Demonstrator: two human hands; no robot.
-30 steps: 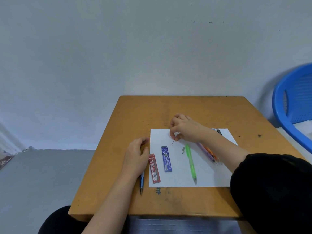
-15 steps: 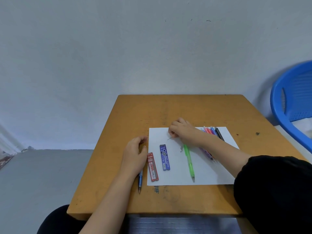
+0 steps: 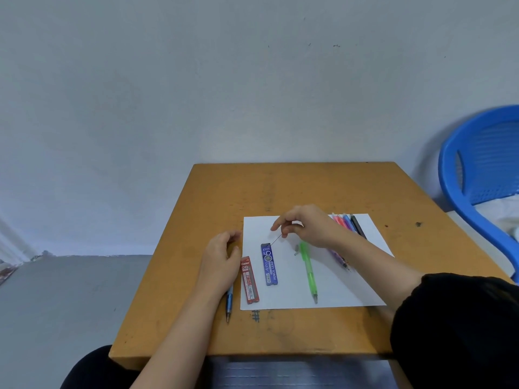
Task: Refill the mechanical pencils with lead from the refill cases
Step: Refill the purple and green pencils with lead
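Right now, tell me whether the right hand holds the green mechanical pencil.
No: the green mechanical pencil lies on the white paper while the right hand pinches a thin lead.

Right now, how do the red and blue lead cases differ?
The red case reads 2B; the blue case reads Pencil Lead. The red case lies nearer, beside the left hand; the blue case has a lead, pinched by the right hand, at its top end. Both lie flat on the paper.
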